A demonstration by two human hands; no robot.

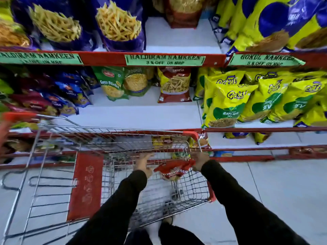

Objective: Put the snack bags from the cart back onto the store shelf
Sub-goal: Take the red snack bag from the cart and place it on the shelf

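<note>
A red snack bag hangs inside the wire shopping cart, near its right wall. My right hand grips the bag's upper right corner. My left hand is in the basket just left of the bag, fingers spread and touching its edge. The store shelf in front has a bare white stretch between the blue bags on the left and the yellow bags on the right. A red bag and green bags stand at its back.
The upper shelf holds purple bags of sticks and a bare gap beside them. Red shelf rails carry green price labels. The cart's red flap stands at its left. Lower shelves and grey floor tiles lie to the right.
</note>
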